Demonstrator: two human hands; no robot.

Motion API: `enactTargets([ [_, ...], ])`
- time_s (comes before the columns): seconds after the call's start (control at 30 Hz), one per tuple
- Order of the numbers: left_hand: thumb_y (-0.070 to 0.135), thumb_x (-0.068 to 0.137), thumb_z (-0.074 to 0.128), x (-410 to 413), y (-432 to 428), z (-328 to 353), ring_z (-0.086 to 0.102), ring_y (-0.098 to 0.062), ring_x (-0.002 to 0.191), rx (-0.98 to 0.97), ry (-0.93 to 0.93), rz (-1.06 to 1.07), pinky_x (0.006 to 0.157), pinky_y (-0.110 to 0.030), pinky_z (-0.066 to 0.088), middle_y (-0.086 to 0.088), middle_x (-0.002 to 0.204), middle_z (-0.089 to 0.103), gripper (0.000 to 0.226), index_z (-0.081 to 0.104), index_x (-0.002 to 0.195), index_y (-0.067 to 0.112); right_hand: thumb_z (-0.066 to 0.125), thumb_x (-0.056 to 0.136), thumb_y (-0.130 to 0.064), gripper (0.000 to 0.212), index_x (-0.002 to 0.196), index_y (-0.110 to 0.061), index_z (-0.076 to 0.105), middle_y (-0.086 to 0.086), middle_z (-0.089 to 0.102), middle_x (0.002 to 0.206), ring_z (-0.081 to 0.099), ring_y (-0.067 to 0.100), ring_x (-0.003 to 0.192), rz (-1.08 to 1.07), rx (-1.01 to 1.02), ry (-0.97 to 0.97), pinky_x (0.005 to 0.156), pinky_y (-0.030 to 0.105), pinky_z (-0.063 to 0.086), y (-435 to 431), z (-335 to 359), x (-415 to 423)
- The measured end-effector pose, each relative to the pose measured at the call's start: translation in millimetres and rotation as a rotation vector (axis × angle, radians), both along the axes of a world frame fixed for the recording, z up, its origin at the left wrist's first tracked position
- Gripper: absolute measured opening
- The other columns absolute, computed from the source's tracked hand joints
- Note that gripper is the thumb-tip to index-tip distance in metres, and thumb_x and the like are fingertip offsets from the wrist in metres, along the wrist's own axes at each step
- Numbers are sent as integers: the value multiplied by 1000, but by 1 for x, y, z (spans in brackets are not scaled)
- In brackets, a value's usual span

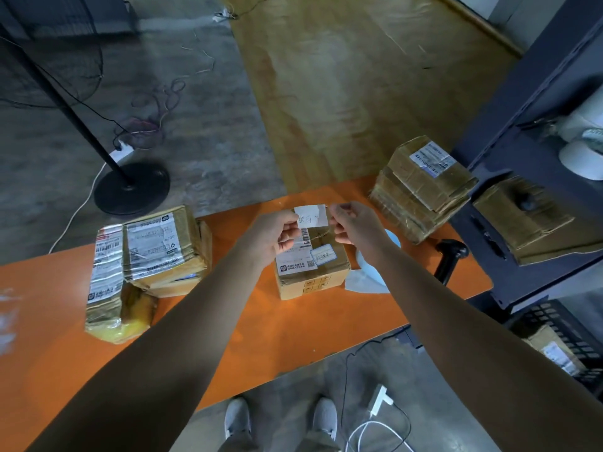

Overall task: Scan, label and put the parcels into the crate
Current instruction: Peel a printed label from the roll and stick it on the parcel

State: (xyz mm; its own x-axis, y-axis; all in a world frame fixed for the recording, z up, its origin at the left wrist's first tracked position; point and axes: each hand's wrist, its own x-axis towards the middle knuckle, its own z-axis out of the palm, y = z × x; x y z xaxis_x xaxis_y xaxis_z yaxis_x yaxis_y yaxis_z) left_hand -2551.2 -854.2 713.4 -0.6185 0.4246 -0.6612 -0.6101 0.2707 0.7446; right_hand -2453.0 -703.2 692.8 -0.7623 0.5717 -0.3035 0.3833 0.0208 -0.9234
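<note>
Above taped cardboard parcel (311, 282), left hand (277, 234), right hand (355, 223), each grip pinching paper label (312, 216)

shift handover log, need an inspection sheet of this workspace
surface: orange table, parcels on it
job's things: white label held over centre parcel; left stack and right stack of parcels; black crate lower right, one parcel inside
clutter: pale roll with loose paper beside centre parcel; black scanner at right edge
hands: left hand and right hand both pinch the label
cables: white lead on floor by shoes; another by lamp base
surroundings: dark shelf rack right
</note>
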Motion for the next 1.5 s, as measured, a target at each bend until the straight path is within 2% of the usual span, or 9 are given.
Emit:
enactTargets([
  [0.27,12,89,59,-12,-7,2,59,-8,57,-17,35,-33,65,-28,42,1,71,65,10,66,82,10,62,95,-30,17,90,-13,65,-3,65,71,62,0,59,69,39,5,64,20,55,-8,5,-15],
  [0.43,11,88,62,-7,-6,-5,56,-7,54,-49,20,-46,62,-25,43,1,66,64,8,67,82,8,50,100,-30,20,90,-14,58,4,64,80,65,23,77,118,388,-133,74,40,57,-7,3,-18],
  [0.57,11,86,65,-2,-6,-13,54,-7,53,-57,-41,-70,53,-19,43,0,68,67,6,69,83,8,43,103,-30,21,98,-13,54,1,57,84,52,15,75,183,614,-231,62,29,44,3,-7,-14],
  [0.73,9,89,61,2,-12,-25,48,-8,52,-113,-34,-1,52,-20,40,-2,71,62,9,67,82,7,43,103,-27,19,94,-13,52,-3,51,77,49,13,70,201,551,-312,55,27,34,9,-20,-2],
  [0.97,2,91,50,26,-10,-26,55,-13,68,-192,237,-130,55,-20,46,-6,83,61,16,62,99,7,43,103,-27,23,100,-9,57,6,56,83,51,17,71,233,465,-331,57,31,37,-6,-23,11],
  [1.13,1,91,51,36,-1,-29,59,-16,69,-234,240,-130,54,-22,49,-14,95,68,19,64,105,1,42,103,-26,26,98,-7,58,13,60,88,54,21,75,195,397,-349,59,32,40,-7,-22,14],
  [1.23,2,88,56,38,4,-31,63,-17,72,-238,258,-98,62,-28,55,-14,94,70,19,65,105,2,40,103,-27,24,94,-11,56,7,58,84,53,16,72,177,368,-349,56,28,40,-3,-20,15],
  [1.37,5,89,61,37,9,-32,65,-10,69,-239,260,-41,49,-18,46,-7,90,71,10,67,97,7,39,104,-28,25,90,-13,54,6,57,82,54,18,76,193,368,-349,56,26,39,0,-19,15],
  [1.5,4,87,61,40,9,-34,60,-10,61,-239,257,-48,52,-19,48,-13,90,72,11,67,96,4,41,103,-27,30,99,-2,58,17,59,88,55,25,79,204,358,-358,61,30,40,-2,-23,17],
])
